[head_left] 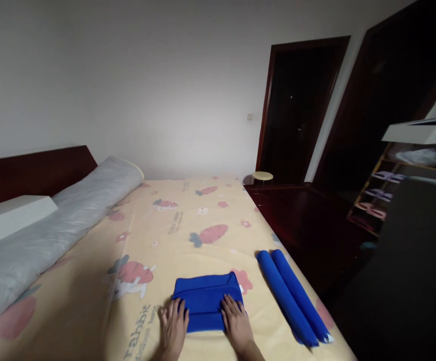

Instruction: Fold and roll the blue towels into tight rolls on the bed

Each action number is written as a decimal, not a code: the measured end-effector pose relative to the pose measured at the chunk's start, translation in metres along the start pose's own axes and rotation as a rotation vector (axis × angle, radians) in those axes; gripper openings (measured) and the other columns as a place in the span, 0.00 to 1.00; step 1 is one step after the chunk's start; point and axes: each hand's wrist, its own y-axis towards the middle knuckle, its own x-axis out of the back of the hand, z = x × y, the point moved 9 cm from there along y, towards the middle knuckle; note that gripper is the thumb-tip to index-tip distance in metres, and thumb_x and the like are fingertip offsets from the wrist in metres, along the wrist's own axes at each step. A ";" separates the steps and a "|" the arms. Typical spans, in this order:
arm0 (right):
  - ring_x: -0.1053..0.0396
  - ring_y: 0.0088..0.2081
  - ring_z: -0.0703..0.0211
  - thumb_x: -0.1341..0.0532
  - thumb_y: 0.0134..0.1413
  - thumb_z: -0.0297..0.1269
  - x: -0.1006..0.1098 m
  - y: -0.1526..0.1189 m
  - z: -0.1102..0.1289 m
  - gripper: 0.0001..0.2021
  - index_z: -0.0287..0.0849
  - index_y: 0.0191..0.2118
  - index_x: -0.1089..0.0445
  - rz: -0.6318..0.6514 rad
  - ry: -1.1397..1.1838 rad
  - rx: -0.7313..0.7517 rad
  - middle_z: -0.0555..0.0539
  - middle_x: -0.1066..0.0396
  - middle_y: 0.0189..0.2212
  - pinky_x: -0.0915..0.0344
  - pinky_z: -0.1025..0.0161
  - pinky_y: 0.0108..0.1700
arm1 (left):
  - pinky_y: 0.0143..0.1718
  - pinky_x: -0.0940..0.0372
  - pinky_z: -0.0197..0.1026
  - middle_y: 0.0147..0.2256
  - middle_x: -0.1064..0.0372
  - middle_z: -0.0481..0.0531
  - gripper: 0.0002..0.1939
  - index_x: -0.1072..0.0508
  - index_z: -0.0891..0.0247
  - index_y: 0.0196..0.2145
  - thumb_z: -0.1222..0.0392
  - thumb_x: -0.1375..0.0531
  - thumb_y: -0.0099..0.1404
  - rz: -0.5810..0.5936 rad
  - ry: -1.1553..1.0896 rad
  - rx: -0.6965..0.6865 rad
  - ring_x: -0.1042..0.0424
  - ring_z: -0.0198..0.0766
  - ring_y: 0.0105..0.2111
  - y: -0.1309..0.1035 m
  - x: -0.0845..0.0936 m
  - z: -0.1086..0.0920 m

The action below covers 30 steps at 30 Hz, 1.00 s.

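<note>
A folded blue cloth (204,299) lies flat on the bed, with fold lines running across it. My left hand (174,323) rests on its left edge, fingers laid over the fabric. On the right edge of the cloth lies my right hand (236,320), its fingers stretched flat and slightly apart. Neither hand grips the fabric. To the right of my right hand, two long blue fabric rolls (291,296) lie side by side, and a small white tag shows at the near end of one.
The bed sheet (218,260) has carrot and rabbit prints. A long grey bolster (78,215) and a white box (17,213) lie along the left. Beyond the bed's right edge are a round stool (262,176), a dark door (302,110) and a shoe rack (376,193).
</note>
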 end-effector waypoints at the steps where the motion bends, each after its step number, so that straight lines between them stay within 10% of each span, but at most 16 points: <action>1: 0.33 0.57 0.50 0.50 0.66 0.39 0.001 -0.003 0.003 0.18 0.49 0.55 0.30 -0.043 -0.019 0.000 0.46 0.30 0.57 0.40 0.52 0.57 | 0.59 0.45 0.58 0.53 0.27 0.55 0.21 0.28 0.55 0.54 0.62 0.52 0.69 -0.029 0.030 0.019 0.33 0.47 0.54 -0.002 0.003 -0.003; 9: 0.29 0.49 0.50 0.47 0.62 0.37 -0.004 -0.045 0.025 0.21 0.54 0.60 0.37 -0.057 -0.006 0.099 0.47 0.26 0.52 0.39 0.53 0.51 | 0.47 0.39 0.48 0.44 0.25 0.53 0.19 0.23 0.57 0.44 0.65 0.52 0.69 -0.031 0.050 0.052 0.30 0.44 0.45 -0.015 0.007 -0.013; 19: 0.31 0.49 0.53 0.47 0.55 0.27 0.010 -0.035 0.005 0.24 0.51 0.57 0.34 -0.024 0.039 0.026 0.47 0.27 0.51 0.44 0.54 0.53 | 0.59 0.42 0.47 0.55 0.28 0.47 0.31 0.30 0.51 0.56 0.72 0.49 0.57 0.027 -0.123 -0.069 0.33 0.42 0.55 -0.046 -0.015 -0.014; 30: 0.30 0.46 0.53 0.46 0.56 0.32 0.024 0.004 -0.011 0.16 0.48 0.49 0.30 0.009 0.083 -0.037 0.47 0.26 0.45 0.43 0.52 0.52 | 0.64 0.51 0.46 0.56 0.29 0.51 0.29 0.30 0.58 0.56 0.72 0.50 0.59 0.343 -0.142 0.008 0.36 0.39 0.59 0.013 -0.021 -0.012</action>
